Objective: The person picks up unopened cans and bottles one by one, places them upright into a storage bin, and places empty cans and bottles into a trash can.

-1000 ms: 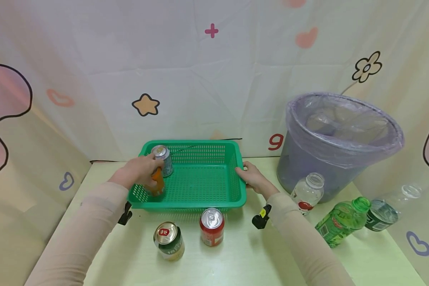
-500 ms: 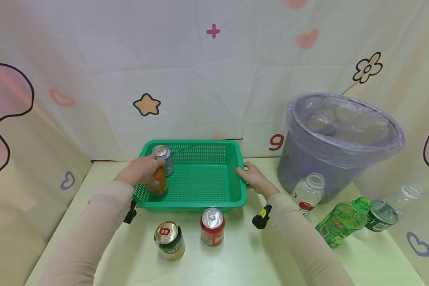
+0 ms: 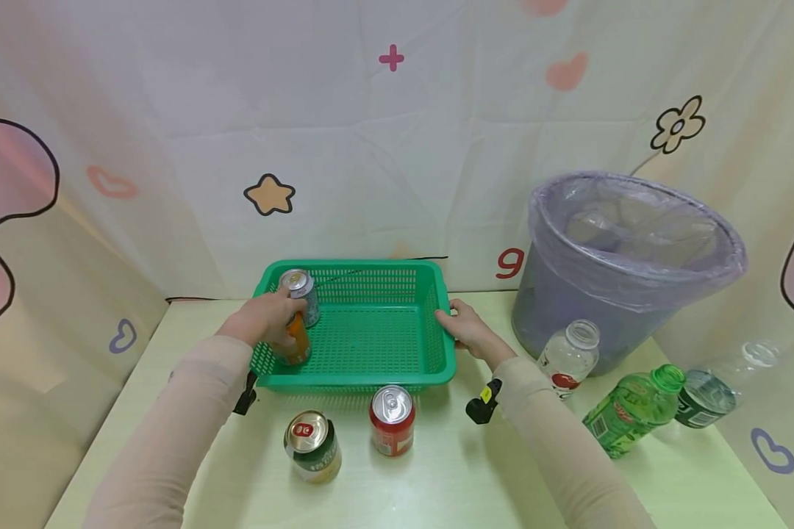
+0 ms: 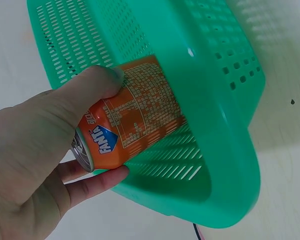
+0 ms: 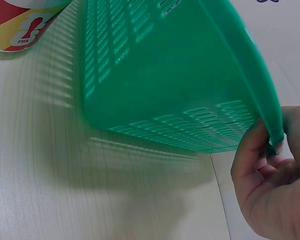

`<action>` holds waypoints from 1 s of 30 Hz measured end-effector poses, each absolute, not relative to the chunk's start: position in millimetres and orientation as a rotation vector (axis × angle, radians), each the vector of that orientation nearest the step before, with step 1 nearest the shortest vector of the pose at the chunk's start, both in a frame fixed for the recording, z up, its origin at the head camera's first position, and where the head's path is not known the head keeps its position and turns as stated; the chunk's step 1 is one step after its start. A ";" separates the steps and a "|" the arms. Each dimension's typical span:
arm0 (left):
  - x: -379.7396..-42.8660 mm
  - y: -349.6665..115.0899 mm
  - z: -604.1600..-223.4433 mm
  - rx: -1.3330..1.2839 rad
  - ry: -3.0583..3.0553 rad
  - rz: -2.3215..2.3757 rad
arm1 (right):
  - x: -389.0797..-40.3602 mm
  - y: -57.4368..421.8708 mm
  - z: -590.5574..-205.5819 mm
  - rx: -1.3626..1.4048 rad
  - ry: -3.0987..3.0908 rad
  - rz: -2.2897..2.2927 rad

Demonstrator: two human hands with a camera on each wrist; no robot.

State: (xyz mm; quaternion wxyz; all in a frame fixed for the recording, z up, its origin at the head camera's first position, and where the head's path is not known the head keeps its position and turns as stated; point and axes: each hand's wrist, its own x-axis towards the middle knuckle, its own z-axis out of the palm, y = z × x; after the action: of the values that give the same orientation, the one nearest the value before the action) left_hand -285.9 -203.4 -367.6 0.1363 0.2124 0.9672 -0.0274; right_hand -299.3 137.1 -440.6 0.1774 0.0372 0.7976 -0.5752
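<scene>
Inside the left end of a green plastic basket (image 3: 370,380), my left hand (image 3: 259,317) grips an orange Fanta can (image 3: 296,344). The left wrist view shows thumb and fingers around the upper part of the can (image 4: 135,112), which is close to the basket wall. A silver can (image 3: 309,297) stands behind it in the basket's back left corner. My right hand (image 3: 470,328) holds the basket's right rim; in the right wrist view its fingers curl round the rim edge. In front of the basket stand a red can (image 3: 392,426) and a dark green and gold can (image 3: 314,450).
A purple bin (image 3: 569,294) with a clear liner stands at the back right. Near it are a clear bottle (image 3: 571,354), a green bottle (image 3: 635,410) and another clear bottle (image 3: 711,393) with a dark label. A patterned curtain (image 3: 344,147) hangs behind the table (image 3: 437,477).
My left hand and the orange can have shifted slightly to the right within the basket. The right hand stays on the rim, and the other cans and bottles have not moved.
</scene>
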 end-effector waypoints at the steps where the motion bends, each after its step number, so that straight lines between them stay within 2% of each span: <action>1: -286.3 -203.4 -367.9 0.621 2.803 -0.085 | -299.3 137.2 -440.7 0.103 2.259 -1.628; 30: -291.4 -200.3 -377.9 0.576 2.865 -0.130 | -300.9 138.3 -443.2 0.104 2.244 -1.643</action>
State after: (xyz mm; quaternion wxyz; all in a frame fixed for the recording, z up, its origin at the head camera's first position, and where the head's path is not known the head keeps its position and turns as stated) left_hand -291.4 -200.3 -377.9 0.1081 0.1959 0.9736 -0.0442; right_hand -300.9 138.3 -443.2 0.1780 0.0367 0.7934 -0.5810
